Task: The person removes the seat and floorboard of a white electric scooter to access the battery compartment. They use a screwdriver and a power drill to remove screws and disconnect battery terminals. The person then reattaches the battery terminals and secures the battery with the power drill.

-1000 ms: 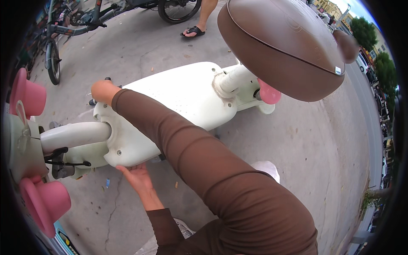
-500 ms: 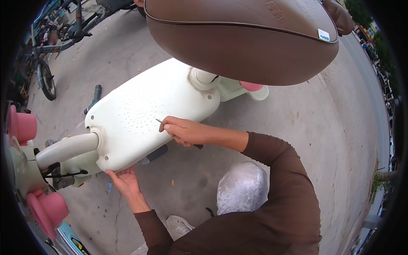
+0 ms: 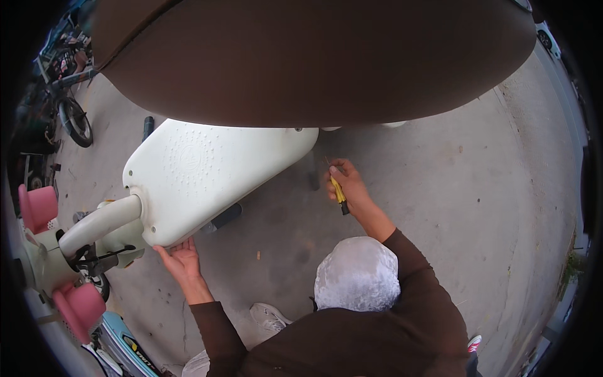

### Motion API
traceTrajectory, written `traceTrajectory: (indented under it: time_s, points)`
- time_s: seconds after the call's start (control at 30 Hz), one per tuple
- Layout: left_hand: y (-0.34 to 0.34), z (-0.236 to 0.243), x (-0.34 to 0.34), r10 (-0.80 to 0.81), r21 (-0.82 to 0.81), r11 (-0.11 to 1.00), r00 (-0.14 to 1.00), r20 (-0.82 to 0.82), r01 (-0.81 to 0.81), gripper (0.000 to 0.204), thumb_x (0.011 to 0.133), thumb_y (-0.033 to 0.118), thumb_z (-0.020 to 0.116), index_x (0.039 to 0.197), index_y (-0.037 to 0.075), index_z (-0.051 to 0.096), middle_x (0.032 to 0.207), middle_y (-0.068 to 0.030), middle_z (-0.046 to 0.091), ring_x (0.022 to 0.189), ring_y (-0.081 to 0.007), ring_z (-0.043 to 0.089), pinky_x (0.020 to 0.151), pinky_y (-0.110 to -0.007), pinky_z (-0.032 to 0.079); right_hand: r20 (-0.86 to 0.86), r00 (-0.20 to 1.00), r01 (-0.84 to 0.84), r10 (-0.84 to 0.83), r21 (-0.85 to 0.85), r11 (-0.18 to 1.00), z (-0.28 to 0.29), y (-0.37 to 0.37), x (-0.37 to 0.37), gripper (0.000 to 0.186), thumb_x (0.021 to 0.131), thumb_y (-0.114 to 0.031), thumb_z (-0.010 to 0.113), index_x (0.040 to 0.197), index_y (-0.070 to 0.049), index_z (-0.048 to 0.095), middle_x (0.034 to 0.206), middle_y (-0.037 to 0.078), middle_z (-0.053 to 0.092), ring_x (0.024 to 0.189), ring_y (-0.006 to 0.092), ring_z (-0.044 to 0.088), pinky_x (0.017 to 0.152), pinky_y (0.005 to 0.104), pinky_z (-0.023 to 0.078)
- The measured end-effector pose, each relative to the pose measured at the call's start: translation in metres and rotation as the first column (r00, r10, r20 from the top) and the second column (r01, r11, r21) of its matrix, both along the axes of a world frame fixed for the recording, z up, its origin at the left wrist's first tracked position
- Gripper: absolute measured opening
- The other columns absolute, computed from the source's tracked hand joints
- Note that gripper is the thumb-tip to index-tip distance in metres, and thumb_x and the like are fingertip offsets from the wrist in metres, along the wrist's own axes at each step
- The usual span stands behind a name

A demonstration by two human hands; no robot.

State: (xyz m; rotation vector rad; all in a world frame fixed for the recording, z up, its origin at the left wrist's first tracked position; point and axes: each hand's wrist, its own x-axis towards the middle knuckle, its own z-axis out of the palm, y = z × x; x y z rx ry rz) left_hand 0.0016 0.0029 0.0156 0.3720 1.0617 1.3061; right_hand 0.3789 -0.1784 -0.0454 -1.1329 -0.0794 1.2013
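The left hand (image 3: 183, 262) rested mostly open against the near front corner of the white scooter footboard (image 3: 213, 179), probably best held steady there, while the right hand (image 3: 356, 188) gripped a yellow-and-black screwdriver (image 3: 340, 190) apart from it, its tip best pointed clear.

Your screwdriver (image 3: 340, 191) was yellow and black, your sleeves (image 3: 424, 279) dark brown. White footboard (image 3: 213, 195) bore ring of raised dots (image 3: 190, 157) — seat (image 3: 314, 69) was brown, flared parts (image 3: 81, 309) pink, your knee (image 3: 357, 276) mottled silver-grey.
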Motion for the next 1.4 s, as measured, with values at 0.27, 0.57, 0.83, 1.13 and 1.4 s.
traceTrajectory:
  time_s: [0.27, 0.57, 0.83, 1.13, 1.4]
  points:
    - [0.003, -0.010, -0.004, 0.009, 0.007, 1.000, 0.996, 0.092, -0.009, 0.081, 0.089, 0.058, 0.049, 0.140, -0.001, 0.027, 0.144, -0.0151, 0.032, 0.134, -0.0316, 0.031, 0.112, -0.047, 0.028, -0.521, 0.854, 0.119, 0.015, 0.223, 0.967, 0.011, -0.029, 0.018, 0.046, 0.090, -0.005, 0.053, 0.134, -0.002, 0.042, 0.119, 0.011, 0.055, 0.065, 0.0135, 0.059, 0.051, 0.0229, 0.048]
    - [0.000, 0.004, 0.015, 0.064, -0.010, 0.998, 0.995, 0.078, -0.064, 0.080, 0.091, 0.056, 0.046, 0.142, -0.001, 0.024, 0.146, -0.0152, 0.030, 0.135, -0.0312, 0.030, 0.112, -0.047, 0.027, 0.000, -0.039, -0.493, 0.999, -0.870, -0.019, -0.111, -0.076, 0.051, 0.036, 0.083, -0.015, 0.052, 0.115, 0.002, 0.054, 0.080, 0.012, 0.066, 0.048, 0.0193, 0.052, 0.043, 0.0347, 0.041]
    - [0.001, -0.012, 0.003, 0.051, 0.067, 0.996, 0.998, 0.028, -0.052, 0.070, 0.094, 0.054, 0.043, 0.144, 0.009, 0.026, 0.148, -0.0128, 0.027, 0.134, -0.0313, 0.031, 0.109, -0.047, 0.031, 0.227, 0.061, -0.564, 0.972, -0.796, 0.222, -0.107, -0.092, 0.054, 0.041, 0.092, -0.019, 0.046, 0.130, -0.005, 0.049, 0.083, 0.012, 0.064, 0.057, 0.0182, 0.054, 0.050, 0.0347, 0.045]
    - [-0.003, -0.013, 0.006, 0.071, 0.078, 0.994, 0.997, 0.036, -0.073, 0.072, 0.092, 0.059, 0.043, 0.143, 0.010, 0.029, 0.144, -0.0124, 0.033, 0.130, -0.0288, 0.035, 0.103, -0.045, 0.034, 0.723, 0.175, -0.475, 0.669, -0.533, 0.700, 0.147, 0.026, 0.031, 0.036, 0.096, -0.016, 0.043, 0.130, -0.005, 0.046, 0.100, 0.019, 0.063, 0.087, 0.0338, 0.063, 0.072, 0.0412, 0.049]
    - [0.003, -0.026, 0.005, 0.015, 0.085, 0.996, 0.998, 0.062, -0.020, 0.077, 0.090, 0.065, 0.041, 0.144, 0.012, 0.027, 0.144, -0.0125, 0.032, 0.127, -0.0294, 0.038, 0.100, -0.046, 0.038, 0.758, -0.520, -0.121, 0.395, -0.523, 0.844, 0.155, 0.112, 0.044, 0.018, 0.088, -0.006, 0.045, 0.104, -0.002, 0.054, 0.080, 0.022, 0.062, 0.074, 0.0376, 0.063, 0.063, 0.0484, 0.049]
